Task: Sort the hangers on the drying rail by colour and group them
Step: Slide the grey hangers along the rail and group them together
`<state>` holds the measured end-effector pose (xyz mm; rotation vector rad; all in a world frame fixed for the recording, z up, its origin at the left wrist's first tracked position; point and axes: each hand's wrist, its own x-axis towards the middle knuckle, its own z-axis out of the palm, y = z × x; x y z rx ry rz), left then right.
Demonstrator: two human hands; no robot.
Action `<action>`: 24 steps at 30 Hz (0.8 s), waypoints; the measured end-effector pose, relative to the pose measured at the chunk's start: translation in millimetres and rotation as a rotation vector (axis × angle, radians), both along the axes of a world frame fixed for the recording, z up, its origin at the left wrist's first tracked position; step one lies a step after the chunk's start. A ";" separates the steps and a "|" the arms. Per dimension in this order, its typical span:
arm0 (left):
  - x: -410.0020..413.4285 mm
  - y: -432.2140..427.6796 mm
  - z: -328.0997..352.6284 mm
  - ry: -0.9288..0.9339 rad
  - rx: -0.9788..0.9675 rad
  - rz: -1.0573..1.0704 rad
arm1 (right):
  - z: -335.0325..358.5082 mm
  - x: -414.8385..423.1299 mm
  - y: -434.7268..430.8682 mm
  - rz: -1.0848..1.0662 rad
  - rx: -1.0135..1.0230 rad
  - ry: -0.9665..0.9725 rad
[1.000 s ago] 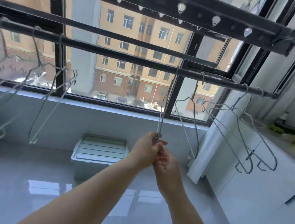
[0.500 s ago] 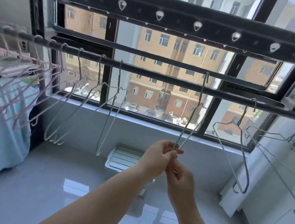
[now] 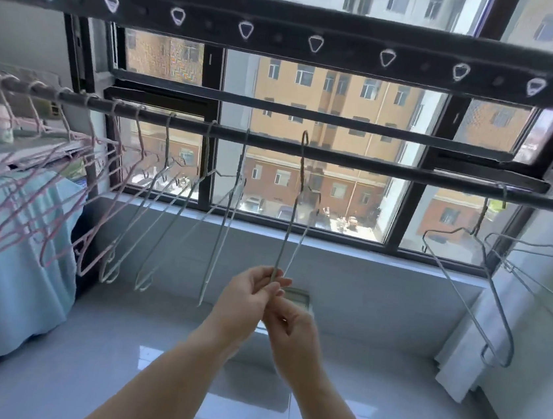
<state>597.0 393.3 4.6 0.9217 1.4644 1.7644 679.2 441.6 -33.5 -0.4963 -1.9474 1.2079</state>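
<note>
A dark drying rail [image 3: 359,165] runs across the window. Several pink hangers [image 3: 26,215] hang bunched at its left end. Several white hangers [image 3: 164,217] hang beside them toward the middle. One grey wire hanger [image 3: 292,225] hangs edge-on in the middle; its hook looks raised just above the rail. My left hand [image 3: 248,295] pinches its bottom end. My right hand [image 3: 292,328] sits just below, fingers curled at the same end. More grey hangers [image 3: 480,284] hang at the right.
A higher dark bar with a row of holes [image 3: 315,41] crosses overhead. A light blue cloth [image 3: 10,268] hangs at the left. A white curtain [image 3: 465,355] drops at the right. A plastic box [image 3: 299,296] sits on the floor under the window, behind my hands.
The held grey hanger has travelled left along the rail toward the white group, and my view has turned left with it. Both hands keep their hold on its bottom end.
</note>
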 end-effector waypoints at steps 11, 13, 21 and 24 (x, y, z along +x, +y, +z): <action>-27.9 -4.8 -11.3 -0.016 -0.075 0.041 | -10.0 -31.9 -17.9 -0.088 -0.144 -0.052; -26.2 -1.2 -14.6 0.055 -0.116 0.070 | -13.8 -22.9 -16.6 -0.164 -0.145 -0.123; 40.4 18.2 2.8 0.781 -0.162 0.491 | 24.4 104.8 20.9 -0.702 0.192 -0.125; 82.0 42.8 14.3 0.837 -0.029 0.415 | 38.7 168.3 48.6 -1.029 0.408 -0.094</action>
